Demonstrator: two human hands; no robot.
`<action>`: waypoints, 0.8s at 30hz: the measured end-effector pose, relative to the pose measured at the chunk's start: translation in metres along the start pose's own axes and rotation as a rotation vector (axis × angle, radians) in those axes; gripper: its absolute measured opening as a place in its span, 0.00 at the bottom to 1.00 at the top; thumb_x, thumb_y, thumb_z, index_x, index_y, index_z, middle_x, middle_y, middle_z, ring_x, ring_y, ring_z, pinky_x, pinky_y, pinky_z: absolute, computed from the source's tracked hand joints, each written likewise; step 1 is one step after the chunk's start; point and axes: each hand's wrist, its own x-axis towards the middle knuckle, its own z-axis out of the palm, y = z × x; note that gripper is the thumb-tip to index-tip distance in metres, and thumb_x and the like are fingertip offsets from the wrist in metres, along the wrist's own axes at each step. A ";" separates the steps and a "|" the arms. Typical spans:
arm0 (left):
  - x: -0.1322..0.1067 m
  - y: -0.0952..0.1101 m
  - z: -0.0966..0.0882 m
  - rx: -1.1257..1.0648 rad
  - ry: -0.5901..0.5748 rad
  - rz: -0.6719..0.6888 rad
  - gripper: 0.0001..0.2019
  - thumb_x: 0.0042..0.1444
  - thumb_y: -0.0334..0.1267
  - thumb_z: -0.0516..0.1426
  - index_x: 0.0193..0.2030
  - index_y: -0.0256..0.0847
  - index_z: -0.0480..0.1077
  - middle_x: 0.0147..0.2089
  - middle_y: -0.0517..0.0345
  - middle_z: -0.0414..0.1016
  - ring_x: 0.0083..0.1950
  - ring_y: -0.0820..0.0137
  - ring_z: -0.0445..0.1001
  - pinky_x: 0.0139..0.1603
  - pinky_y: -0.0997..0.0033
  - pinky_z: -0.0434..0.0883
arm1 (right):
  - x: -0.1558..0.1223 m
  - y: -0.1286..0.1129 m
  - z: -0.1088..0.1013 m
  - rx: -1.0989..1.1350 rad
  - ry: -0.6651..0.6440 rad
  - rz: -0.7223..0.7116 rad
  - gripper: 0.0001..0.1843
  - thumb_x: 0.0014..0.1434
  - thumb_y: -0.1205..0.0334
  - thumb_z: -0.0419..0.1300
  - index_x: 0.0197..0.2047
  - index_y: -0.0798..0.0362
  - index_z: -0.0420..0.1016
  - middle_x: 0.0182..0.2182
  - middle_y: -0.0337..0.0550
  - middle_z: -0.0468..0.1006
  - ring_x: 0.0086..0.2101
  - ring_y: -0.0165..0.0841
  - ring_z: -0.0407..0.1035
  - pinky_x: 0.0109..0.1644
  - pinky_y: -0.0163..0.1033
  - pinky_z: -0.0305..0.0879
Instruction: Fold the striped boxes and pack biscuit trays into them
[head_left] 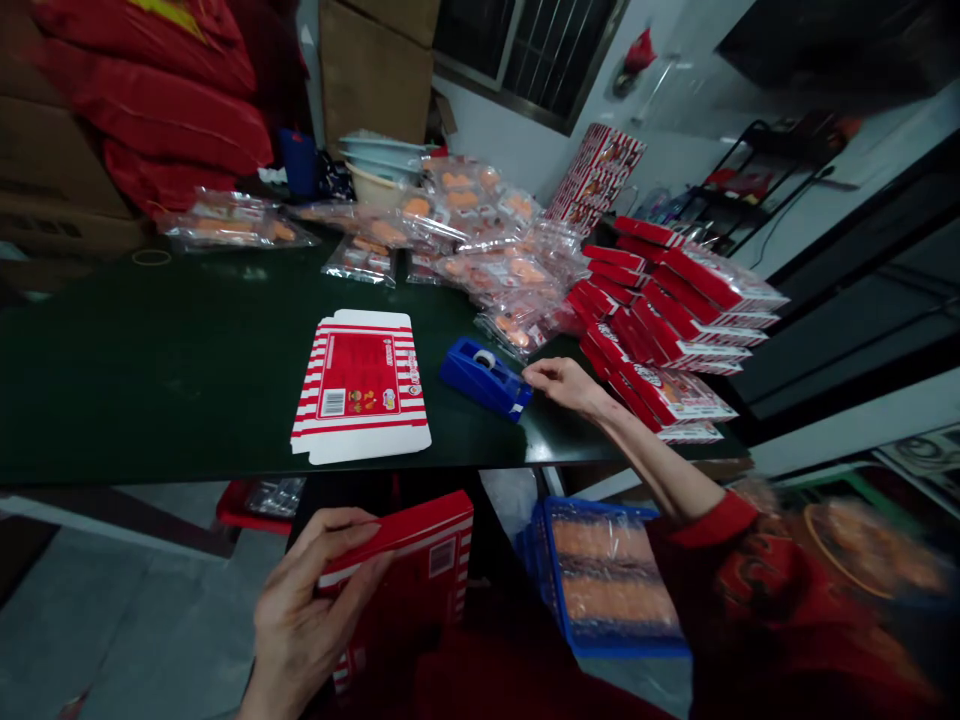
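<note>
Red box (397, 570) gripped in left hand (311, 600); right hand (562, 385) loosely open, just beside blue tape dispenser (484, 378) on worktop (187, 370).

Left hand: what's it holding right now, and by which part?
The left hand holds a folded red-and-white striped carton by its upper edge, the fingers lying along that edge near one end.

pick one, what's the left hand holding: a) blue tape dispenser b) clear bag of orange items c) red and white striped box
c, the left hand grips the red and white striped box, while the blue tape dispenser sits apart from it, by the right hand.
</note>
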 end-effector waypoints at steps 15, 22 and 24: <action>-0.002 -0.006 0.001 -0.011 -0.010 -0.018 0.06 0.52 0.35 0.61 0.38 0.43 0.73 0.39 0.57 0.74 0.35 0.72 0.75 0.34 0.77 0.73 | 0.004 -0.003 0.003 0.436 -0.062 0.236 0.10 0.50 0.68 0.64 0.22 0.55 0.66 0.17 0.35 0.68 0.20 0.25 0.66 0.28 0.39 0.76; 0.001 -0.002 0.003 -0.028 -0.041 -0.048 0.06 0.51 0.37 0.62 0.37 0.43 0.74 0.39 0.57 0.74 0.35 0.72 0.76 0.35 0.77 0.74 | -0.019 0.007 0.011 0.529 0.004 0.202 0.12 0.50 0.69 0.63 0.20 0.55 0.65 0.23 0.39 0.72 0.28 0.27 0.70 0.38 0.41 0.76; 0.001 -0.003 0.004 -0.038 -0.067 -0.064 0.07 0.50 0.37 0.63 0.37 0.43 0.74 0.40 0.56 0.75 0.36 0.71 0.77 0.35 0.76 0.74 | -0.019 0.014 0.022 0.477 0.012 0.232 0.11 0.47 0.72 0.62 0.19 0.55 0.64 0.20 0.38 0.70 0.25 0.27 0.69 0.31 0.38 0.75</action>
